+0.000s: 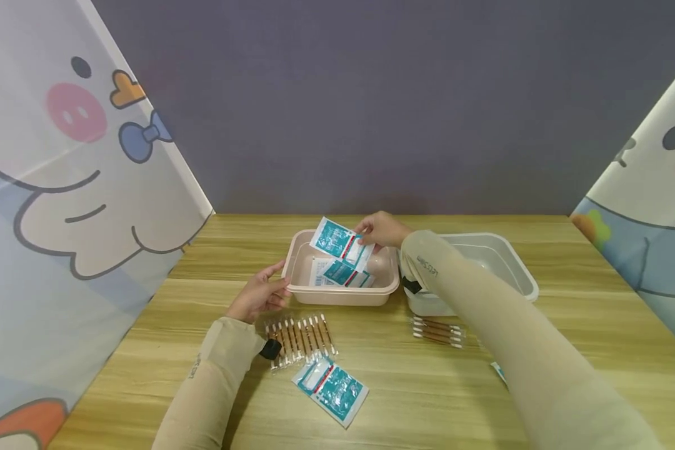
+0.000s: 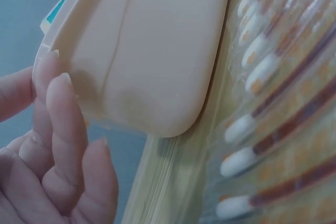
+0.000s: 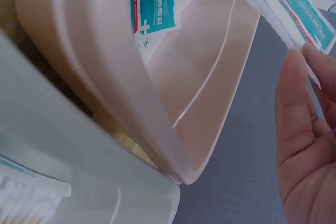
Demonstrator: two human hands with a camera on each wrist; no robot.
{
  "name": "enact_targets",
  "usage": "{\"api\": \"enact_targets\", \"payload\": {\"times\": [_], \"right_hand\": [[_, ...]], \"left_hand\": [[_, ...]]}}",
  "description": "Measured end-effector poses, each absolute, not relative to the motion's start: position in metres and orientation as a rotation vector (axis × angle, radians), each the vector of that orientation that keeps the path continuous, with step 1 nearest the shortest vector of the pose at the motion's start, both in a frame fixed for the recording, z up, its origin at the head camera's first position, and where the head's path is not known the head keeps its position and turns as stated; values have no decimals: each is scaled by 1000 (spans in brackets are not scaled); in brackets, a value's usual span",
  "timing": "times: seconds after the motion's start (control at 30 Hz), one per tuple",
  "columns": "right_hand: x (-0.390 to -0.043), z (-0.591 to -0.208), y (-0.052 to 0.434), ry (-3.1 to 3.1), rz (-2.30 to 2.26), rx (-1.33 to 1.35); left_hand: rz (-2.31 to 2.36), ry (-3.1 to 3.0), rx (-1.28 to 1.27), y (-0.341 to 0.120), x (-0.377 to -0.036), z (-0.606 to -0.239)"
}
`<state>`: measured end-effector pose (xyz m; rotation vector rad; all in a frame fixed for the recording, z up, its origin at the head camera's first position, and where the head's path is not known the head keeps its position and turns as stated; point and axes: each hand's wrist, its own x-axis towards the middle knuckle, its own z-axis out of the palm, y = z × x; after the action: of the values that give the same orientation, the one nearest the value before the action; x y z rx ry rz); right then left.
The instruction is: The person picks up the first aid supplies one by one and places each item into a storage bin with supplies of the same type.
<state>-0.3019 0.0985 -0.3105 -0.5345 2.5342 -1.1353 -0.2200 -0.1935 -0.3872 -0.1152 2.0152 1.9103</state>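
Item one: our right hand (image 1: 381, 229) pinches a teal-and-white sachet (image 1: 340, 242) by its edge, thumb against curled fingers, holding it tilted above the pink tub (image 1: 340, 292). The tub sits at the centre of the wooden tabletop (image 1: 568, 325), toward 12 o'clock from us.

Item two: two more sachets in the tub (image 1: 339, 273) lean against its inner wall. Only the right wrist view lets us make out the print on the tub sachet (image 3: 155, 3); it also shows the held sachet (image 3: 294, 9) at 1 o'clock against the fingers (image 3: 299, 124), and the tub's rim (image 3: 131, 103) from close range.

Item three: our left hand (image 1: 259, 295) rests at the tub's 9 o'clock corner, fingers loosely spread and touching the outer wall. The left wrist view confirms it: fingertips (image 2: 58, 85) lie on the tub's rounded corner (image 2: 152, 51) without curling round it.

Item four: a strip of sealed brown-stemmed swabs (image 1: 299, 340) lies at 6 o'clock from the tub, just beside the left wrist; the left wrist view gives their white tips (image 2: 252, 64) in detail.

Item five: a grey tub (image 1: 506, 262) stands at 3 o'clock, touching the pink one. A second swab strip (image 1: 437, 331) lies before it. Another sachet (image 1: 330, 387) lies flat at 6 o'clock, nearest us.
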Motion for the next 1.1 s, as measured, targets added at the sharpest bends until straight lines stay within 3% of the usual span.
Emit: {"api": "enact_targets", "payload": {"times": [0.6, 1.1], "right_hand": [[-318, -308, 92, 2365, -1324, -203], [-319, -320, 78, 2344, -1207, -276]], "left_hand": [[1908, 2021, -108, -194, -222, -388], [1920, 2010, -120, -193, -221, -389]]}}
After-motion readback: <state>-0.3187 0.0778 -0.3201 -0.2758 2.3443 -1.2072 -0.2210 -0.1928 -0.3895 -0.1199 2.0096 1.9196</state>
